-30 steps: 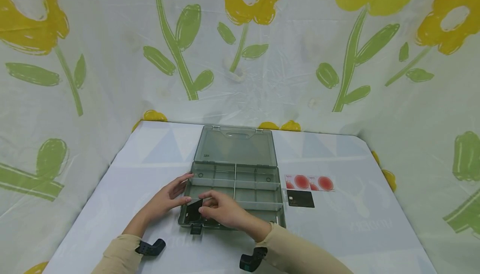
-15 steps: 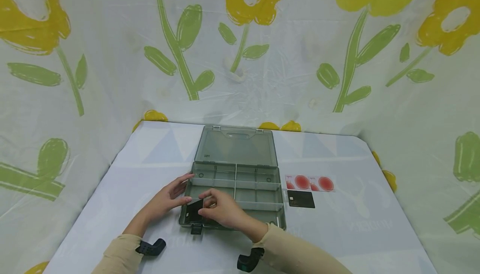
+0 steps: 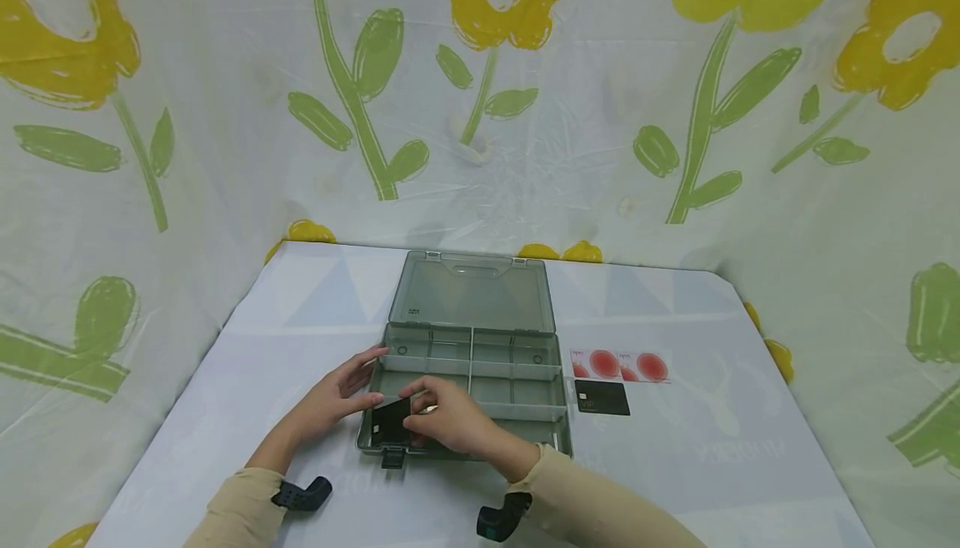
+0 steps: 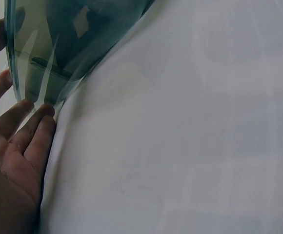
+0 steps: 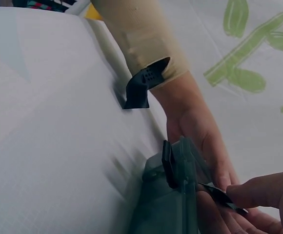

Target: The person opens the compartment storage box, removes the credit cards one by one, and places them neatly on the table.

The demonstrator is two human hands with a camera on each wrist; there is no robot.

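A translucent grey-green compartment box (image 3: 564, 390) lies on the table with its lid (image 3: 471, 291) folded back. My right hand (image 3: 453, 425) pinches a black card (image 3: 390, 425) between thumb and fingers, holding it tilted at the front left compartment. In the right wrist view the black card (image 5: 222, 196) shows nearly edge-on behind the box's front wall. My left hand (image 3: 330, 394) rests against the box's left side. Seen from the left wrist, the fingertips of that left hand (image 4: 22, 141) touch the outer wall, fingers fairly straight.
To the right of the box lie two red-and-white cards (image 3: 592, 363) side by side, and below them a black VIP card (image 3: 602, 398). A front latch (image 3: 392, 458) sticks out towards me. Flower-printed cloth (image 3: 570, 156) walls surround the table.
The black card in my right hand has shifted slightly to the right, and more of its face shows. My left hand and the box have stayed put.
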